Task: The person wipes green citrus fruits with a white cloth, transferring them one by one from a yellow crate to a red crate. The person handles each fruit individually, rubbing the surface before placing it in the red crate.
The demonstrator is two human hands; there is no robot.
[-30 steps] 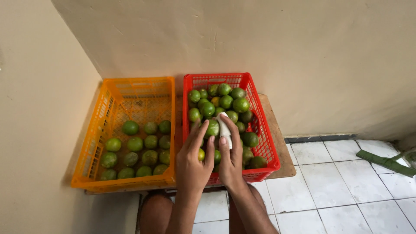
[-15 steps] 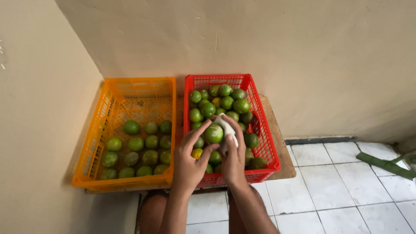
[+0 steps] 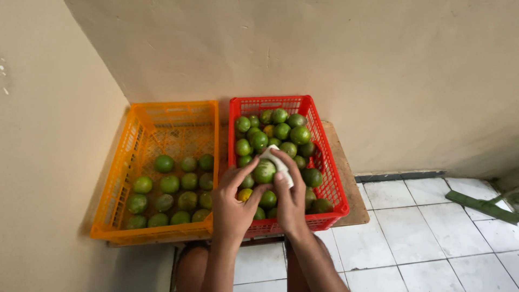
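Head view, hands wiping fruit, crates beside

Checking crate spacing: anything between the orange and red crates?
Nothing: in the head view the orange crate and red crate stand side by side, rims nearly touching, only a narrow strip of wooden board showing.

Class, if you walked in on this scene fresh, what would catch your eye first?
Two bright plastic crates side by side against the wall: a red crate heaped with round green citrus fruits, and an orange crate holding fewer. Over the red one, the left hand holds a green fruit while the right hand presses a white cloth on it.
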